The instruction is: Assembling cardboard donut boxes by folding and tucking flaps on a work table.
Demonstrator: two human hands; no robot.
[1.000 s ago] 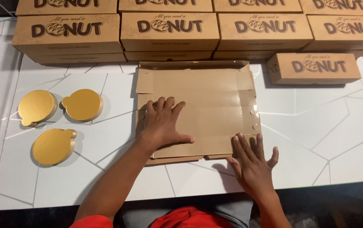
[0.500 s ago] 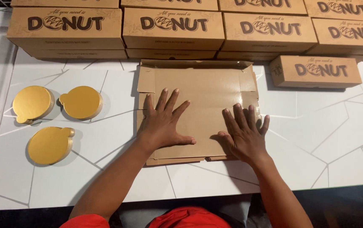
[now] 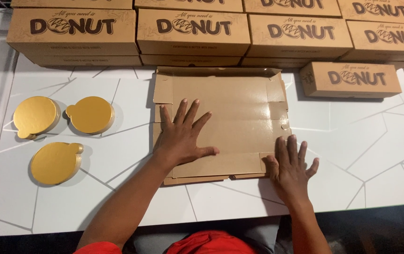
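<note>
Left of the flat brown cardboard box blank (image 3: 232,108): three round gold cake boards (image 3: 56,162), apart on the white desk (image 3: 376,155). My left hand (image 3: 183,138) lies spread flat on the blank, gripping nothing, apparently pinning it down. My right hand (image 3: 290,167), also open-palmed, presses the blank's near right corner. Behind the blank, stacked brown printed boxes (image 3: 192,30).

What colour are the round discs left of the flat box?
Shiny gold round discs, seen in the head view.

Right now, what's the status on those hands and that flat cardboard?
Left hand flat on unfolded box blank, fingers spread. Right hand pressing its near right corner. Gold round boards off to the left, apart.
</note>
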